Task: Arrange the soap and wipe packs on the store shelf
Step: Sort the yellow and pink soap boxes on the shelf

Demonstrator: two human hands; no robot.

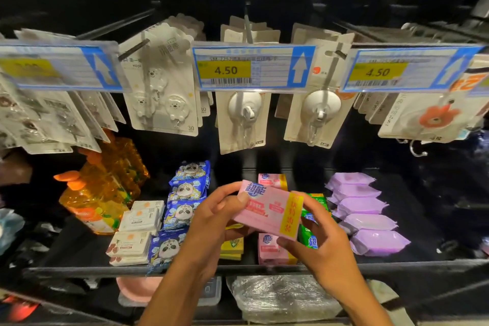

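Note:
A pink soap pack with a yellow band is held above the black shelf. My left hand grips its left end, thumb on top. My right hand holds its right end from below. Beneath it stand more pink soap packs, another one further back, green soap packs and yellow soap packs. Purple wipe packs lie in a row at the right. Blue panda wipe packs and white soap boxes sit at the left.
Orange detergent bottles stand at the shelf's left. Hook cards hang from pegs above, behind price tags. Below the shelf lie a pink dish and a plastic-wrapped bundle.

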